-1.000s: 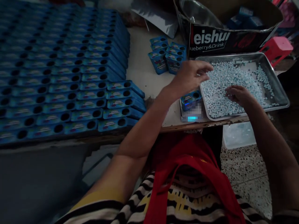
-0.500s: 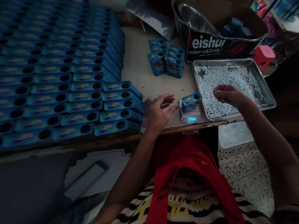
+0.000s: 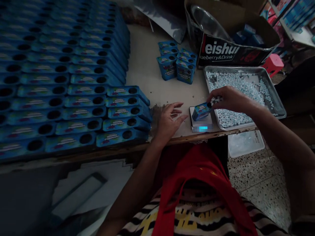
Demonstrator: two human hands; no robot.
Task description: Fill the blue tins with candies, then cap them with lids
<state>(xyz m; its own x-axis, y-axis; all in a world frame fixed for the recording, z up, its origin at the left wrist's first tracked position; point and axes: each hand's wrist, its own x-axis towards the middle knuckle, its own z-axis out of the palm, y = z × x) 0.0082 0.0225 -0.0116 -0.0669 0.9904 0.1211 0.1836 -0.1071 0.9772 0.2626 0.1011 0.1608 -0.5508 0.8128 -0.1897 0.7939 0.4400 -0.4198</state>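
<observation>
A small blue box [image 3: 201, 111] lies on a scale [image 3: 194, 124] with a lit display near the table's front edge. My right hand [image 3: 225, 98] is at the right end of this box, its fingers closed on small pale candies [image 3: 216, 99] at the box's round opening. Beside the scale on the left, my left hand [image 3: 171, 120] rests over the table with fingers apart and nothing in it. A metal tray [image 3: 283, 113] of pale blue and white candies stands right of the scale, partly under my right forearm.
Rows of blue boxes [image 3: 85, 113] fill the left side of the table. Several upright blue boxes [image 3: 185, 71] stand behind the scale. A black carton [image 3: 221, 54] holding a metal bowl and blue boxes is behind the tray. A pink stool [image 3: 273, 63] stands beyond.
My right hand has moved left from above the tray to the box on the scale, with candies in its fingers. The box now sits slightly turned. My left hand has barely moved.
</observation>
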